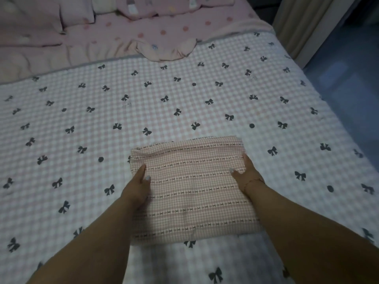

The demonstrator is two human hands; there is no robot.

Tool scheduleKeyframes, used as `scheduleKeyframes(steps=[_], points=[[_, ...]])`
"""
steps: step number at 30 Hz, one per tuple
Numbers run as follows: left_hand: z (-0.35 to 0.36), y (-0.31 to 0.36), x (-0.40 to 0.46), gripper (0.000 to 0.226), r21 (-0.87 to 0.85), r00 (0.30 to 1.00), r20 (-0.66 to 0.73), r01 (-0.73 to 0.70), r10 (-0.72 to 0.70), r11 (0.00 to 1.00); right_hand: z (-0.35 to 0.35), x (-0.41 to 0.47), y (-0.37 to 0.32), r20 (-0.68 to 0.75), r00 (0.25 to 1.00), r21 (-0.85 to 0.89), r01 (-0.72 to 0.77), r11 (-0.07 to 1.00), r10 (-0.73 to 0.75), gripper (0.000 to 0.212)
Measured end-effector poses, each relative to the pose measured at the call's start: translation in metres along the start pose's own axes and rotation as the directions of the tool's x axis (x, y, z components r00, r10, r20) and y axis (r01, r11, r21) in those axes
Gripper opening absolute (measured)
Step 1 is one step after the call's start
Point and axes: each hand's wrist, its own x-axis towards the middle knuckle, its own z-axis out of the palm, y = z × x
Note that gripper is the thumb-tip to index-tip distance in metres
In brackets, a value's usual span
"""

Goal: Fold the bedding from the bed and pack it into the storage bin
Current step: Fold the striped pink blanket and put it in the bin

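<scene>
The folded pink bedding (pixel 190 189) serves as landmark: a rectangular bundle of small pink check with rows of tiny dark bows, lying flat on the bed's checked cover (pixel 184 103), near its front edge.

At the bundle's left edge, the left hand (pixel 138 186) takes hold of the fabric. Its thumb lies on top of the cloth, pointing toward the bundle's middle, while the fingers run along the left side, their tips partly tucked at the edge; the grip is a loose clasp on the bedding, not a clenched fist. The left forearm reaches in from the lower left of the bundle, angled up toward it.

At the bundle's right edge, the right hand (pixel 247 174) mirrors this. Its thumb rests on the top surface pointing inward, and the fingers lie along the right side, so this grip also holds the bedding. A thin bracelet (pixel 253 181) sits at the wrist. The right forearm comes in from the lower right.

Beyond the bundle's far side, past the bow-printed cover, lies a rumpled pink quilt (pixel 143 35) with dots.
</scene>
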Motion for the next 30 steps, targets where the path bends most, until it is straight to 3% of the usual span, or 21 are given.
scheduleKeyframes(steps=[7, 15, 22, 30], points=[[-0.020, 0.053, -0.064, 0.045, -0.086, 0.983, -0.126, -0.145, 0.134, 0.986, -0.027, -0.050, -0.024, -0.059, 0.991, 0.101, 0.125, 0.987, -0.119, 0.057], [-0.044, 0.121, -0.129, 0.042, -0.172, 0.942, -0.185, -0.312, 0.280, 0.934, -0.100, -0.107, -0.034, -0.205, 0.961, 0.232, 0.231, 0.945, -0.184, 0.056], [-0.047, 0.170, -0.174, 0.037, -0.235, 0.894, -0.152, -0.448, 0.422, 0.863, -0.147, -0.175, -0.007, -0.363, 0.927, 0.408, 0.252, 0.877, -0.097, 0.052], [-0.022, 0.213, -0.232, 0.029, -0.241, 0.758, 0.028, -0.628, 0.652, 0.740, -0.166, -0.284, 0.057, -0.615, 0.779, 0.492, 0.253, 0.833, 0.126, 0.048]])
